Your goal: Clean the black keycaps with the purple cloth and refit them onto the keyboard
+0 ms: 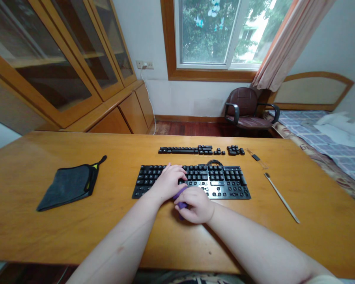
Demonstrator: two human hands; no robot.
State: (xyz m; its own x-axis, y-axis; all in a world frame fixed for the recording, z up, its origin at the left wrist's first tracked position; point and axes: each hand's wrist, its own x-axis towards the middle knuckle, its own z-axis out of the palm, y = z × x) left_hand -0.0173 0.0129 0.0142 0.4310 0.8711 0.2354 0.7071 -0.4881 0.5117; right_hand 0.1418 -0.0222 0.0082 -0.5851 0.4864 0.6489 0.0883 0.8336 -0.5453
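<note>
A black keyboard lies in front of me on the table, with many keycaps off along its near right part. My left hand rests over its left-middle keys, fingers bent but apart, with nothing visible in its grasp. Just to the right, my right hand is closed around a purple, soft-looking lump. Part of the purple lump shows above the fist, against the keyboard's near edge and close to the left thumb; the rest is hidden by my fingers.
Loose black keycaps stand in rows behind the keyboard. A wire keycap puller and a pale-handled brush lie to the right. On the left is a folded grey cloth. Beyond the wooden table stands an armchair.
</note>
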